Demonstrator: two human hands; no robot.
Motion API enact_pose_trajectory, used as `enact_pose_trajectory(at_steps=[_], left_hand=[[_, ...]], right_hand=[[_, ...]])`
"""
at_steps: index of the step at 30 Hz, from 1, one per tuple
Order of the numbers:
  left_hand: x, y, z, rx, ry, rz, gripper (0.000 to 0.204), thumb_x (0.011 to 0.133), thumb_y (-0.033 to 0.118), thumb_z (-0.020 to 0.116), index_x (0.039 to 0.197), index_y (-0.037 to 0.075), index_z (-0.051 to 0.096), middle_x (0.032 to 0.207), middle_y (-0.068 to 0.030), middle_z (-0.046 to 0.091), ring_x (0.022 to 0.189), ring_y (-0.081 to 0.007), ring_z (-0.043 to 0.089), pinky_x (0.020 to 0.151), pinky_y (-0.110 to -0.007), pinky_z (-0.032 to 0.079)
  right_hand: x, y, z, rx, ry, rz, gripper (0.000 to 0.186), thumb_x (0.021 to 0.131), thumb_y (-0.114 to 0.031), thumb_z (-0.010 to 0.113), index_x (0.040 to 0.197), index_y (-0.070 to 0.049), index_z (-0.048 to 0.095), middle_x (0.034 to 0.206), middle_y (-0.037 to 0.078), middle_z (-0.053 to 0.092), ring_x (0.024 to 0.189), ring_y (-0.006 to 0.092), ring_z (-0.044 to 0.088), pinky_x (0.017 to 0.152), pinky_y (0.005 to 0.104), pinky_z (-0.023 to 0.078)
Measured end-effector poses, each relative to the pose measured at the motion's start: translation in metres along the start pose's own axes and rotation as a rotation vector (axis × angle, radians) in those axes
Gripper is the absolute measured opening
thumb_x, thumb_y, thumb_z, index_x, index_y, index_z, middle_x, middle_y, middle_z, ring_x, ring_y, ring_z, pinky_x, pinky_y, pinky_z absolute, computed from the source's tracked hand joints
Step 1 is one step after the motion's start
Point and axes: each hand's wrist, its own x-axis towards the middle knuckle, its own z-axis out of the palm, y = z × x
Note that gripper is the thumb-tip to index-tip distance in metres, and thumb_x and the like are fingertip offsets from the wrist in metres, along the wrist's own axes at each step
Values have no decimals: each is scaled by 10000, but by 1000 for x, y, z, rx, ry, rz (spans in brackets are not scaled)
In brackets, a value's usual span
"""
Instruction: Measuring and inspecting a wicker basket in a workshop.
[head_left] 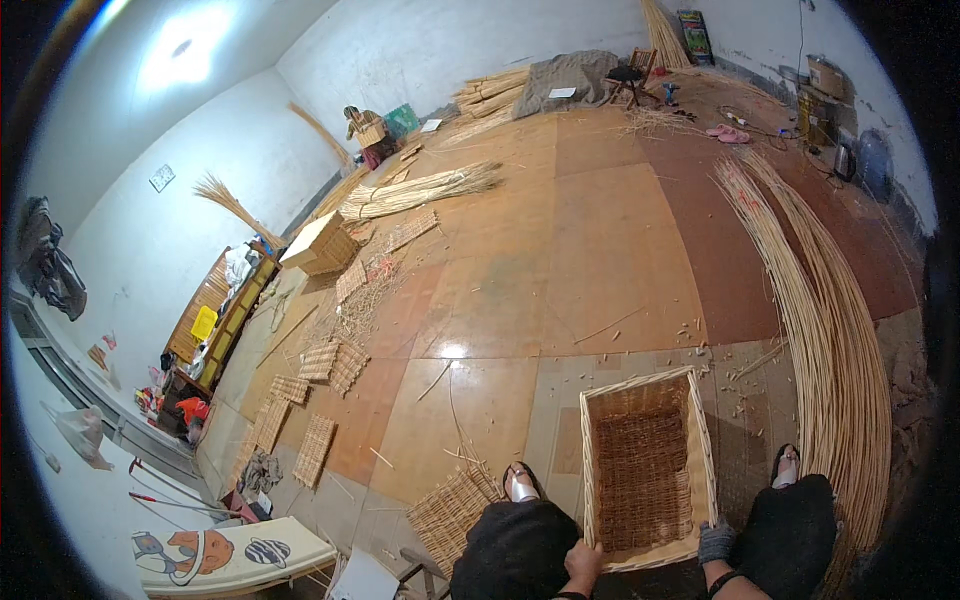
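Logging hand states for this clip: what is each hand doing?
Left hand: bare, closed on the wicker basket near rim.
Right hand: gloved, gripping the same rim.

One rectangular wicker basket [648,465] stands between two sandalled feet [520,484]. Two hands show: the left hand [583,563] bare, the right hand [716,543] gloved. About six flat woven panels [314,448] lie on the floor at the left.

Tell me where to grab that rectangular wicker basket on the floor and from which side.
Grip the wicker basket by its pale rim at the near corners, coming from the person's side. It stands upright and open-topped, so the rim is free all round, and the left hand and gloved right hand already rest at those corners.
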Motion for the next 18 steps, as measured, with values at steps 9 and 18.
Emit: enact_pose_trajectory(at_steps=[9, 18], left_hand=[[24, -12, 20, 98, 147, 260, 266, 667, 276, 545, 749, 23, 544, 680, -170, 555, 666, -314, 555, 605, -402, 440], [6, 11, -5, -114, 229, 171, 239, 644, 236, 572, 712, 8, 543, 664, -196, 555, 642, -335, 549, 581, -399, 433]], right_hand=[[8, 10, 21, 385, 194, -185, 248, 599, -227, 577, 705, -7, 536, 675, 199, 541, 604, 355, 515, 549, 408, 412], [7, -5, 4, 28, 89, -119, 335, 633, -308, 572, 817, -29, 545, 656, 206, 537, 629, 336, 533, 582, 394, 426]])
